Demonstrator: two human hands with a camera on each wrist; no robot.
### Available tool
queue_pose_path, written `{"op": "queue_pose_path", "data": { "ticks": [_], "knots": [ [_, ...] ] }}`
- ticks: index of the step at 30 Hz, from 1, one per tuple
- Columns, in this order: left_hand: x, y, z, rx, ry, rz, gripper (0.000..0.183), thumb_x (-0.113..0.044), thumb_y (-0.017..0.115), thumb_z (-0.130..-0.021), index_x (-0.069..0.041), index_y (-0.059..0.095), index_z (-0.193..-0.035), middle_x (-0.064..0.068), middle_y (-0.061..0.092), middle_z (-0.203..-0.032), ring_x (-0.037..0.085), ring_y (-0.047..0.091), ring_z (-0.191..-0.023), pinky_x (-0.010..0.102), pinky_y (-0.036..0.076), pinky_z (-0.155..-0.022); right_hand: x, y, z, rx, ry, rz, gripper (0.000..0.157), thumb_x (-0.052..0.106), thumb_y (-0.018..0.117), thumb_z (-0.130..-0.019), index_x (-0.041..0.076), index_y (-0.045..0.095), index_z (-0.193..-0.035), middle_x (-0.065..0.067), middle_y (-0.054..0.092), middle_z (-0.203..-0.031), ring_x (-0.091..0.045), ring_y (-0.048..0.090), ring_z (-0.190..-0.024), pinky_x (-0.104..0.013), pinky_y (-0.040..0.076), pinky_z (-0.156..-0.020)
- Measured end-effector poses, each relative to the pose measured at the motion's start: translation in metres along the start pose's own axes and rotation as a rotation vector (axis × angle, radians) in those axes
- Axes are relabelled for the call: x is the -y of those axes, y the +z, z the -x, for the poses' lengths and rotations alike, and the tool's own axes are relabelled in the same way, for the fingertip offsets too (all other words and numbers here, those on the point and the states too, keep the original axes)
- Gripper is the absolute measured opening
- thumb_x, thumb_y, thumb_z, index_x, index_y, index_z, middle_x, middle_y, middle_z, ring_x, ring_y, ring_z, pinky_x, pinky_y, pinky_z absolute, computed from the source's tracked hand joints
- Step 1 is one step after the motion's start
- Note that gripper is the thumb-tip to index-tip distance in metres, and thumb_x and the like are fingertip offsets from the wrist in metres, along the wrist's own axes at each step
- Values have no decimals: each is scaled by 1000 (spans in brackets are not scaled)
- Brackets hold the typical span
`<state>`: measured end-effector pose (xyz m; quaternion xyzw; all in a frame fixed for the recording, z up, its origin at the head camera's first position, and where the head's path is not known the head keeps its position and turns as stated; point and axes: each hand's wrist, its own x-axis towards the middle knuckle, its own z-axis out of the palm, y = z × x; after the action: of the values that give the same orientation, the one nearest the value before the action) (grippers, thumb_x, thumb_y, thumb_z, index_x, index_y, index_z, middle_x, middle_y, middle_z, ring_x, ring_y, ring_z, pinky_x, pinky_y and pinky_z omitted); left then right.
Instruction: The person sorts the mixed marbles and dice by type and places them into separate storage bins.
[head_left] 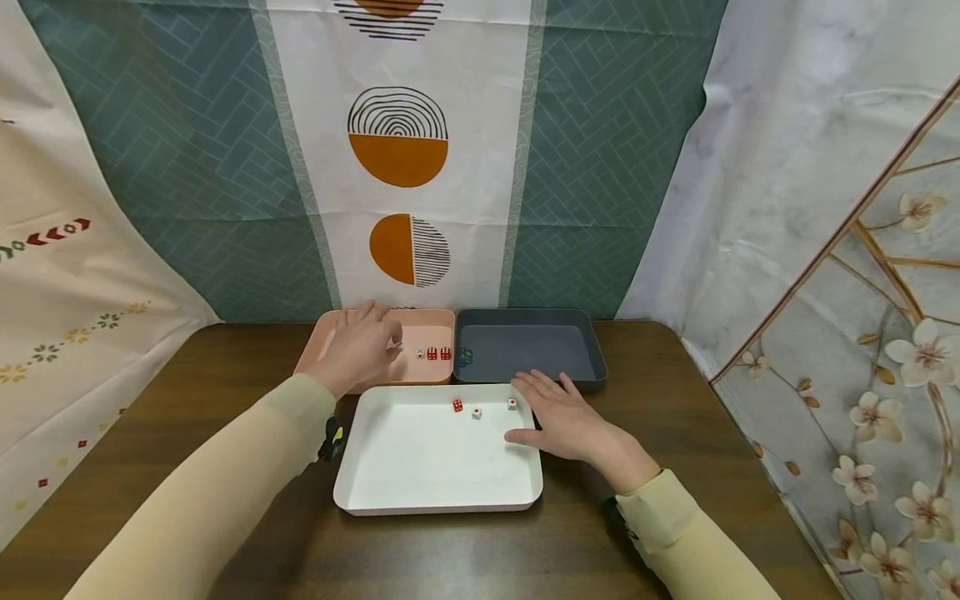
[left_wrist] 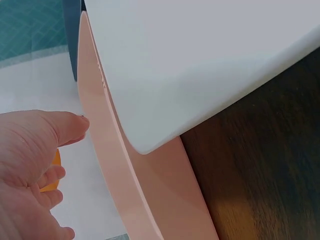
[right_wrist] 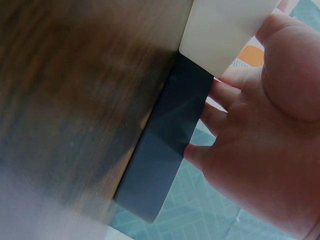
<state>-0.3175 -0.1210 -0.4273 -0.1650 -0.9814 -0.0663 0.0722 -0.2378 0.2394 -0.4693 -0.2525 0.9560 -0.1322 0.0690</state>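
My left hand (head_left: 362, 344) reaches over the pink tray (head_left: 309, 350), thumb and forefinger pinching a small white die (head_left: 400, 346). Just right of those fingertips, a white die (head_left: 420, 353) and two red dice (head_left: 438, 353) line up inside the tray. In the left wrist view the thumb (left_wrist: 70, 127) points toward the pink wall, and the die is hidden. Fingers spread, my right hand (head_left: 566, 421) lies over the right rim of the white tray (head_left: 435, 483). Close to its fingers sits a white die (head_left: 512, 404); a red die (head_left: 458, 406) and another white die (head_left: 476, 412) lie farther left.
Behind the white tray stands a dark blue-grey tray (head_left: 532, 342), side by side with the pink one. Several green dice (head_left: 465, 357) sit at its left end. All the trays rest on a brown wooden table (head_left: 450, 558), with patterned cloths (head_left: 585, 167) hanging behind and beside it.
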Motion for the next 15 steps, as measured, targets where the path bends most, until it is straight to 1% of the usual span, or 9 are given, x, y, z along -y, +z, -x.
{"op": "queue_pose_path", "data": {
  "ticks": [3, 9, 15],
  "knots": [
    [0, 1, -3, 8, -17, 3, 12, -17, 82, -101, -11, 78, -109, 25, 51, -162, 54, 25, -161, 84, 11, -123, -2, 2, -1, -6, 3, 1, 95, 62, 73, -102, 12, 34, -174, -9, 31, -180, -31, 18, -169, -63, 3, -134],
    [1, 4, -7, 23, -37, 6, 13, -18, 82, -101, -11, 77, -111, 25, 50, -163, 54, 24, -161, 83, 9, -123, 0, 1, 0, -8, 2, 6, 95, 60, 74, -102, 10, 36, -173, -10, 33, -179, -33, 19, -169, -64, 5, -133],
    [3, 9, -11, 36, -55, 14, 13, -19, 83, -100, -12, 79, -110, 24, 49, -162, 54, 22, -162, 85, 11, -122, 2, -2, 1, 1, 6, -6, 94, 57, 75, -103, 9, 36, -173, -11, 33, -179, -34, 19, -169, -64, 5, -133]
  ]
}}
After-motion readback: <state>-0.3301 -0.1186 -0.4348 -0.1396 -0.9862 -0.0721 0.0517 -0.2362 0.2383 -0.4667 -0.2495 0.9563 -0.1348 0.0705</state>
